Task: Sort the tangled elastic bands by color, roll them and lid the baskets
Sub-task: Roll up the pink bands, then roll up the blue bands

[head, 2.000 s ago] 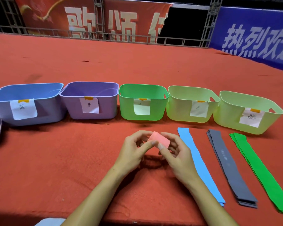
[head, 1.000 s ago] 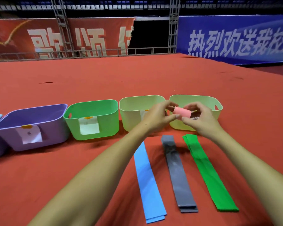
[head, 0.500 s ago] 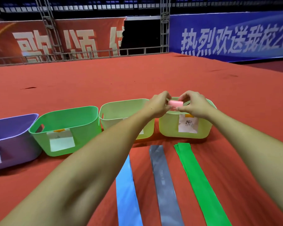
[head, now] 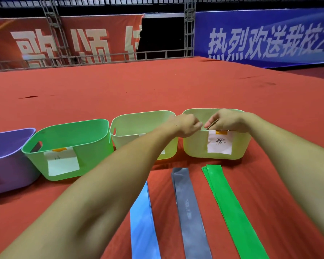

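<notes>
We're reaching both hands over the rightmost pale yellow-green basket (head: 195, 146): left hand (head: 188, 126) curled closed, right hand (head: 225, 121) too, and we can't tell what either grip is holding. Blue band (head: 142, 221), grey band (head: 190, 208) and green band (head: 228, 204) are lying flat, side by side on the red desk (head: 157, 86).

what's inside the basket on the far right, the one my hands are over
Only its pale inner back wall shows in the right basket. Both hands and the front wall cover the bottom, so any contents stay hidden.
</notes>
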`<action>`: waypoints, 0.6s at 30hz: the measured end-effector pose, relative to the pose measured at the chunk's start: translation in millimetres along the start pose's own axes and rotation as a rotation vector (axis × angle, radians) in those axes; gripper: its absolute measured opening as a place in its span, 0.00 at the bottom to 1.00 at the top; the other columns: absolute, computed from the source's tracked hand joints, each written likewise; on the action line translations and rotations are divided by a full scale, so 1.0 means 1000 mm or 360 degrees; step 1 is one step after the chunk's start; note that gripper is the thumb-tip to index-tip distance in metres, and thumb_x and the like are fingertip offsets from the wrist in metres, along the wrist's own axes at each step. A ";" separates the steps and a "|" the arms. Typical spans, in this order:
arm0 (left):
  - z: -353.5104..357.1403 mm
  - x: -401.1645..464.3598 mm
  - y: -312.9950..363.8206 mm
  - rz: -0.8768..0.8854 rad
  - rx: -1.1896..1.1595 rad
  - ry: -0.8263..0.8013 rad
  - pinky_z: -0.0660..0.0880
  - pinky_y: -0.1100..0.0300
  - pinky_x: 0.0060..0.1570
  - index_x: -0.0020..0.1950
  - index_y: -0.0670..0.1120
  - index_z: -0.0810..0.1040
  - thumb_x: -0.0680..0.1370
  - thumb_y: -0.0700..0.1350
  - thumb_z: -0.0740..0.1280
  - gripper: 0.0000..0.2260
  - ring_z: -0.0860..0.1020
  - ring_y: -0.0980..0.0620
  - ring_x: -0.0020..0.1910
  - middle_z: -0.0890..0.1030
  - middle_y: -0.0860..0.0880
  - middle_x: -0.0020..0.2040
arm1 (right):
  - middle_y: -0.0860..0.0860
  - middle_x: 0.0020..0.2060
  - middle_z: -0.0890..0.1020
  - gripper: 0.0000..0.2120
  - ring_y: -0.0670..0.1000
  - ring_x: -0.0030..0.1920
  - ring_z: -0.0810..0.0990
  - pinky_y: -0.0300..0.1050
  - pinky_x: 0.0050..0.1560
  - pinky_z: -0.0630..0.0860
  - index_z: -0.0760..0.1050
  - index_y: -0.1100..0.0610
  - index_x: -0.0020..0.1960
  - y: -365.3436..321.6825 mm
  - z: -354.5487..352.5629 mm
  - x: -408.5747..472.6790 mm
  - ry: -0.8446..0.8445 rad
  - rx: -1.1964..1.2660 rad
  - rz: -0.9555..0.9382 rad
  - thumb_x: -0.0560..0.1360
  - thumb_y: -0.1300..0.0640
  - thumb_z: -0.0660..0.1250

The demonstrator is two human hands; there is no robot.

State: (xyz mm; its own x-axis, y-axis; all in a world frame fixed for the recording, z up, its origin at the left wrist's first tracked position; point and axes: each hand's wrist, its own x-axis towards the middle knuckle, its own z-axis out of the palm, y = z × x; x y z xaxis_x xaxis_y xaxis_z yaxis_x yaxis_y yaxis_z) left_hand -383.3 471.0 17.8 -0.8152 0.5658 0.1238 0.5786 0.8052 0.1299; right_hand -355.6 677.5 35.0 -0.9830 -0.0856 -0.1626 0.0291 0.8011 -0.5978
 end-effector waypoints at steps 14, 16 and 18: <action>-0.020 -0.036 0.005 -0.0005 -0.0119 0.0304 0.72 0.52 0.43 0.55 0.54 0.84 0.83 0.54 0.62 0.12 0.82 0.43 0.51 0.87 0.49 0.50 | 0.60 0.47 0.87 0.08 0.53 0.45 0.83 0.51 0.50 0.79 0.83 0.59 0.48 -0.024 0.015 -0.031 0.0385 0.0287 -0.0323 0.75 0.71 0.74; -0.030 -0.051 0.007 0.0003 -0.0158 0.0334 0.78 0.52 0.47 0.56 0.55 0.85 0.82 0.55 0.63 0.12 0.84 0.44 0.52 0.88 0.52 0.51 | 0.54 0.43 0.87 0.11 0.51 0.45 0.84 0.50 0.52 0.81 0.83 0.54 0.46 -0.029 0.017 -0.042 0.0484 0.0268 -0.0405 0.74 0.71 0.74; -0.041 -0.071 0.009 0.0020 -0.0196 0.0381 0.81 0.50 0.51 0.56 0.55 0.85 0.82 0.54 0.64 0.11 0.85 0.46 0.53 0.89 0.53 0.51 | 0.52 0.44 0.87 0.11 0.51 0.45 0.85 0.49 0.53 0.82 0.83 0.54 0.47 -0.036 0.019 -0.057 0.0565 0.0284 -0.0476 0.74 0.70 0.74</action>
State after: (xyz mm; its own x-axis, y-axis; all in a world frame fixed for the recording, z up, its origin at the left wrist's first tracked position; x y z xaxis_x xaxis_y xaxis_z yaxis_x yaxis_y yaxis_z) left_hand -319.6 430.5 50.8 -0.7871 0.5055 0.3535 0.5992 0.7625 0.2439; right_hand -296.7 642.1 50.6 -0.9533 -0.0641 0.2953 -0.2633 0.6557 -0.7077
